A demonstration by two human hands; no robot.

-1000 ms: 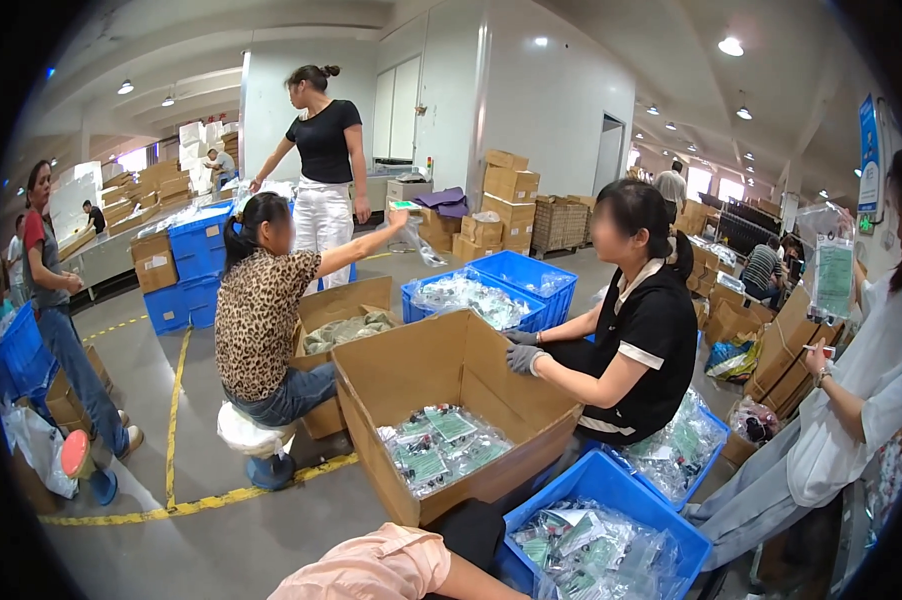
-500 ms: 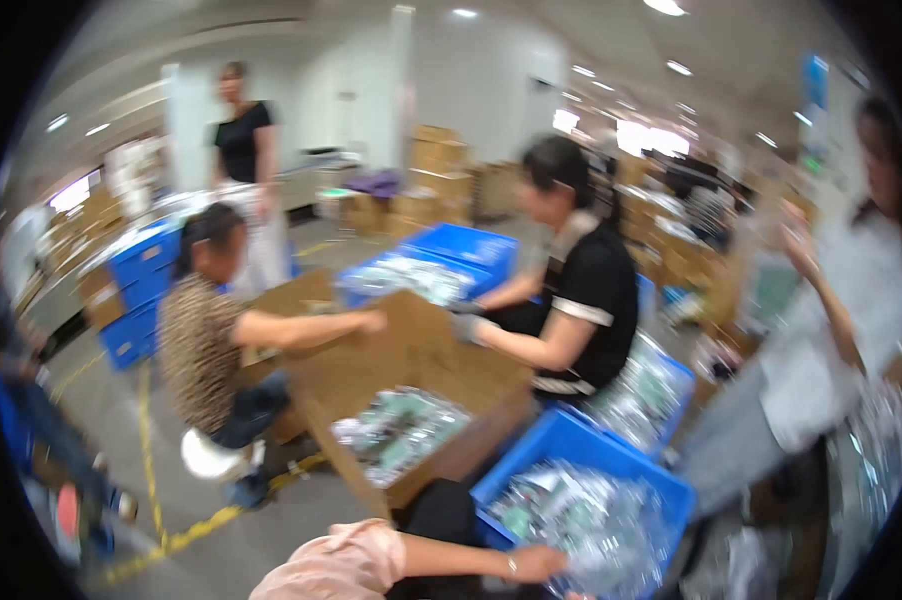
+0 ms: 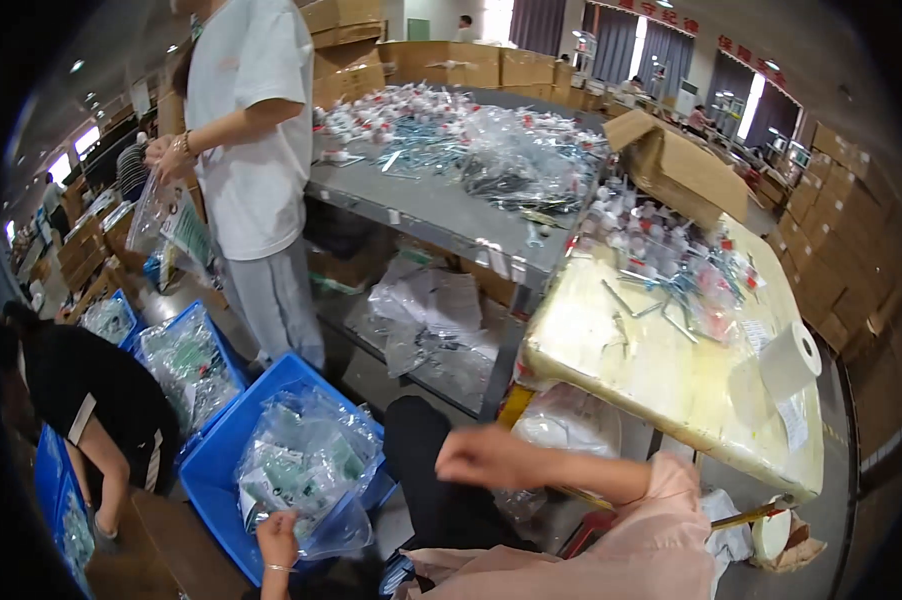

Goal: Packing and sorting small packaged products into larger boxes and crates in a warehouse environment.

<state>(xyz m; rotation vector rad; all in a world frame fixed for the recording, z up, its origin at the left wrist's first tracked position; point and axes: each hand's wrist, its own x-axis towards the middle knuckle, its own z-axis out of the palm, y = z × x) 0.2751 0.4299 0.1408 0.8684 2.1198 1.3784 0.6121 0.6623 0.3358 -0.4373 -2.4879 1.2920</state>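
Note:
At the near corner of a blue bin (image 3: 206, 480), my left hand (image 3: 278, 540) has its fingers closed at the edge of a clear plastic bag (image 3: 336, 535). More clear bags with green-and-white printed sheets (image 3: 301, 465) fill that bin. My right hand (image 3: 491, 458) is held over my dark-clad leg (image 3: 436, 480), its fingers curled together and somewhat blurred. Nothing shows in it. It is apart from the bin and from the yellowish padded tabletop (image 3: 621, 360) on the right.
White-and-red plastic parts (image 3: 411, 110) and metal hex keys (image 3: 661, 305) lie on a grey table (image 3: 431, 190) and the padded top, beside a white roll (image 3: 791, 362). A standing person (image 3: 256, 150) holds a bag; another person (image 3: 101, 400) bends over bins. An open carton (image 3: 161, 545) stands near left.
My view has swung right, from the carton and seated people to the tables. The blue bin now appears further left. My right hand has come into view; my left hand stays by the bin.

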